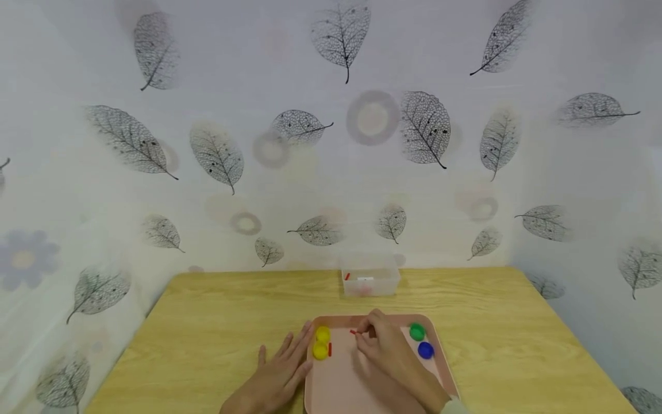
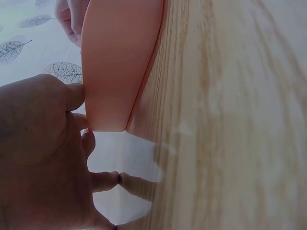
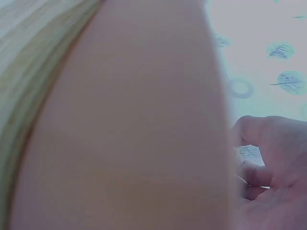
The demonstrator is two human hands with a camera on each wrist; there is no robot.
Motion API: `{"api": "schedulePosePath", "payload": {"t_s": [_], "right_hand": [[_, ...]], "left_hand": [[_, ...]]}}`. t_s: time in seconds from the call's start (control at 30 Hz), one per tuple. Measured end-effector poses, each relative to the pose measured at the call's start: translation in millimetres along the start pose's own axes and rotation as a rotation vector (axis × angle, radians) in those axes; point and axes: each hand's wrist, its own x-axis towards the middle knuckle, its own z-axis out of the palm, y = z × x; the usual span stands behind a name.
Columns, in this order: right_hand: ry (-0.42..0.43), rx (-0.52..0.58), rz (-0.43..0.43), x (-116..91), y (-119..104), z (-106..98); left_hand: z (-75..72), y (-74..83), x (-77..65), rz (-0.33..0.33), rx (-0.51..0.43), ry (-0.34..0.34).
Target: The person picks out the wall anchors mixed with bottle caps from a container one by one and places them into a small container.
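Note:
My right hand (image 1: 385,348) is over the far part of a pink tray (image 1: 351,379), pinching a small red stick (image 1: 353,332) between thumb and fingertips. In the right wrist view the tray's side wall hides the fingertips of the right hand (image 3: 276,158). Spread fairly straight, the fingers of my left hand (image 1: 279,371) rest at the tray's left edge; the left wrist view has the left hand (image 2: 48,148) against the outer wall. Two round yellow pieces (image 1: 320,350) lie along the tray's left side, with another red stick (image 1: 330,349) beside the nearer one.
A round green piece (image 1: 416,332) and a round blue piece (image 1: 426,350) sit at the tray's right side. Behind the tray, a clear plastic box (image 1: 380,284) holds a red stick (image 1: 347,276) and something white. The wooden table (image 1: 233,310) meets a leaf-patterned backdrop (image 1: 331,184).

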Motion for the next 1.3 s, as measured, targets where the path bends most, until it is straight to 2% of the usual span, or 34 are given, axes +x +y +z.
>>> {"api": "schedulePosePath", "payload": {"t_s": [0.17,0.37,0.43,0.63,0.83,0.9,1.3], "right_hand": [[0.037,0.009,-0.003,-2.0,-6.1,-9.8],[0.102,0.011,-0.108,3.2,-5.2,-23.1],[0.123,-0.005,-0.123,4.9,-4.5,-27.9],[0.162,-0.142,-0.075,9.3,-4.1,-43.4],[0.166,-0.089,-0.227,22.7,0.8,-58.4],[0.168,-0.092,-0.247,27.9,3.8,-62.1],[0.166,-0.135,-0.22,59.2,25.3,-71.4]], "left_hand": [[0.5,-0.4,1.5,-0.011,0.002,-0.036],[0.2,-0.4,2.1,-0.028,-0.001,-0.05],[-0.1,-0.1,2.0,-0.026,0.002,-0.045],[-0.7,0.4,1.6,-0.009,0.008,-0.021],[0.9,-1.2,1.9,0.002,0.013,-0.019],[1.8,-1.9,2.3,0.003,0.009,-0.02],[3.7,-3.6,3.3,0.026,-0.023,0.01]]}}
